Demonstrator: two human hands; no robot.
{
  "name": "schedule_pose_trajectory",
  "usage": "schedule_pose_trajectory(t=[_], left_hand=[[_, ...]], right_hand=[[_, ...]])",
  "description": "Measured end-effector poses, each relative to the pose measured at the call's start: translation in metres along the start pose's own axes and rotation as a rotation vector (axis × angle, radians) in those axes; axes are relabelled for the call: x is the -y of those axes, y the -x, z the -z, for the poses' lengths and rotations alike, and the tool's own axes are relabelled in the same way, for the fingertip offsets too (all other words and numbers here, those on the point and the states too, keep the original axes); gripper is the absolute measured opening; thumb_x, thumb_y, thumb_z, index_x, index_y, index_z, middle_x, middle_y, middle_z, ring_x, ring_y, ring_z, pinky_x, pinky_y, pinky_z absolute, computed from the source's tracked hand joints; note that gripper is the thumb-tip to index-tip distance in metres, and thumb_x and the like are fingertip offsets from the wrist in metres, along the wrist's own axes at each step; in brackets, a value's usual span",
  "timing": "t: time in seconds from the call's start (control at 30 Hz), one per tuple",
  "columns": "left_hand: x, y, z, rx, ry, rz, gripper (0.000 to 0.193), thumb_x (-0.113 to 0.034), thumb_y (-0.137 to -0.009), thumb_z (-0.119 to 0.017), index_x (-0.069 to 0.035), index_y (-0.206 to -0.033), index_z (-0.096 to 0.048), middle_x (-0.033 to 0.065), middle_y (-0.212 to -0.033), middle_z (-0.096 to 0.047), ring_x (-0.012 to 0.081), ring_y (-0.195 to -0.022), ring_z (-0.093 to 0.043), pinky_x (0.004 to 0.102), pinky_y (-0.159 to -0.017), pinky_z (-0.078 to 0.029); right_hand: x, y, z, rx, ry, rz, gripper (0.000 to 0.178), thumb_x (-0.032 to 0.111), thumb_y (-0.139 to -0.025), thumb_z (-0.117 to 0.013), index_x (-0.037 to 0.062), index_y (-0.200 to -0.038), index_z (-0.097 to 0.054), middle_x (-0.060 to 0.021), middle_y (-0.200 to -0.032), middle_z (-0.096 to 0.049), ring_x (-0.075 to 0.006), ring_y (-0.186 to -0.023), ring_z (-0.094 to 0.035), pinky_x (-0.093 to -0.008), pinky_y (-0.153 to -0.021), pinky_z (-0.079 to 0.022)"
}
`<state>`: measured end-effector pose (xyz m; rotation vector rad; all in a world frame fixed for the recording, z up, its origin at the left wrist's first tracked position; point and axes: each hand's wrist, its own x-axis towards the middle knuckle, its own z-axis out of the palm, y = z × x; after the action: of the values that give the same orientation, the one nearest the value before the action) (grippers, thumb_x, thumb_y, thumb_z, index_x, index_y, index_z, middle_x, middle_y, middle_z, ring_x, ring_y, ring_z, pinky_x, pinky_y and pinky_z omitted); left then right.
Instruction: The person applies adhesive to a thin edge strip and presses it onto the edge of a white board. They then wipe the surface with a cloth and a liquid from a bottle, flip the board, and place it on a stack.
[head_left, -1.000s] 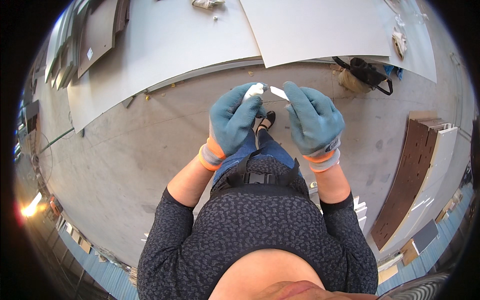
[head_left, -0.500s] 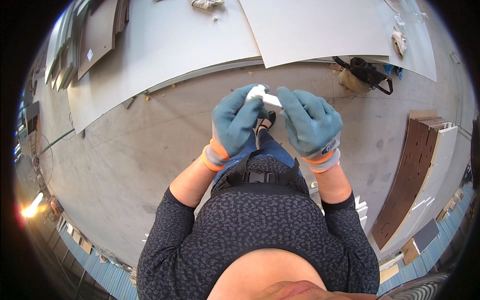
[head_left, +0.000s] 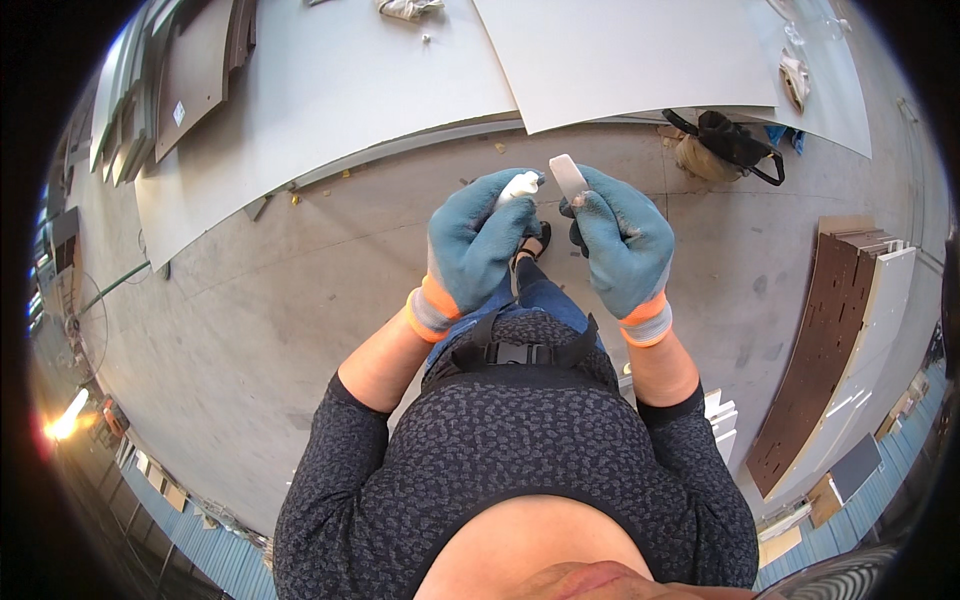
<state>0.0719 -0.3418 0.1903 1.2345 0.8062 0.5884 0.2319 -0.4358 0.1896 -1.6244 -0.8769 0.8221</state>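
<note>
Both my hands wear blue-grey coated gloves with orange and grey cuffs, raised in front of my waist. Closed around a small white rounded piece (head_left: 519, 187) is my left hand (head_left: 470, 240); the fingers cover most of it, so its kind does not show. My right hand (head_left: 628, 238) pinches a short white flat bar (head_left: 567, 176) between thumb and fingers, its end pointing up and away from me. A narrow gap separates the two white pieces.
Large pale panels (head_left: 380, 90) lie ahead, with dark boards (head_left: 195, 75) stacked on their left. A black bag (head_left: 728, 145) sits by the panels' edge at far right. Brown and white boards (head_left: 825, 350) are stacked to my right. White pieces (head_left: 719, 420) show beside my right elbow.
The white bar has come away from the white piece in my left hand. My right hand has turned it from nearly level to upright. My left hand has barely moved.
</note>
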Motion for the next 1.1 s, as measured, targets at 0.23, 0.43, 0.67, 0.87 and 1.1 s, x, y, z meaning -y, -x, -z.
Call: schedule_pose_trajectory(t=[0.23,0.43,0.67,0.87,1.1], left_hand=[[-0.0015,0.0012,-0.003,0.026,-0.036,0.007,0.027,-0.011,-0.105,-0.06,0.005,-0.126,-0.066,0.0047,-0.086,-0.07,0.0082,-0.077,-0.064,0.0247,-0.069,-0.053],[0.0005,0.0025,-0.0048,0.022,0.005,0.009,0.028,-0.012,-0.105,-0.06,0.005,-0.126,-0.066,0.0053,-0.086,-0.07,0.0082,-0.078,-0.064,0.0249,-0.069,-0.053],[0.0058,0.0047,-0.0031,-0.006,-0.029,0.025,0.027,-0.013,-0.105,-0.06,0.006,-0.123,-0.067,0.0049,-0.087,-0.071,0.0075,-0.078,-0.064,0.0245,-0.069,-0.053],[0.0011,0.0056,-0.0025,0.023,-0.032,0.043,0.027,-0.012,-0.105,-0.059,0.005,-0.123,-0.068,0.0041,-0.088,-0.071,0.0069,-0.078,-0.062,0.0242,-0.068,-0.051],[0.0,0.0068,-0.0034,0.015,-0.016,0.013,0.027,-0.01,-0.104,-0.059,0.005,-0.124,-0.067,0.0054,-0.091,-0.073,0.0076,-0.082,-0.064,0.0249,-0.071,-0.053]], right_hand=[[0.0016,0.0013,-0.003,-0.03,0.065,0.081,0.027,0.003,-0.093,-0.067,0.0015,-0.119,-0.075,-0.0147,-0.093,-0.074,-0.0224,-0.08,-0.072,-0.0312,-0.07,-0.055],[-0.0015,0.0,-0.003,-0.055,0.331,0.353,0.033,0.006,-0.088,-0.072,0.0072,-0.121,-0.075,-0.0127,-0.092,-0.073,-0.0276,-0.076,-0.071,-0.034,-0.065,-0.056],[0.0017,0.0048,-0.0019,-0.062,0.63,0.502,0.046,0.001,-0.081,-0.075,0.0096,-0.127,-0.074,-0.008,-0.099,-0.072,-0.0263,-0.081,-0.07,-0.0349,-0.068,-0.057],[-0.0013,0.0083,-0.0006,-0.089,0.778,0.569,0.049,0.004,-0.08,-0.078,0.0129,-0.128,-0.073,-0.0051,-0.104,-0.071,-0.0243,-0.082,-0.07,-0.0344,-0.069,-0.059],[-0.0005,0.0072,0.0023,-0.104,0.818,0.585,0.05,0.007,-0.079,-0.079,0.0141,-0.128,-0.074,-0.0045,-0.105,-0.07,-0.0236,-0.082,-0.07,-0.0339,-0.069,-0.059]])
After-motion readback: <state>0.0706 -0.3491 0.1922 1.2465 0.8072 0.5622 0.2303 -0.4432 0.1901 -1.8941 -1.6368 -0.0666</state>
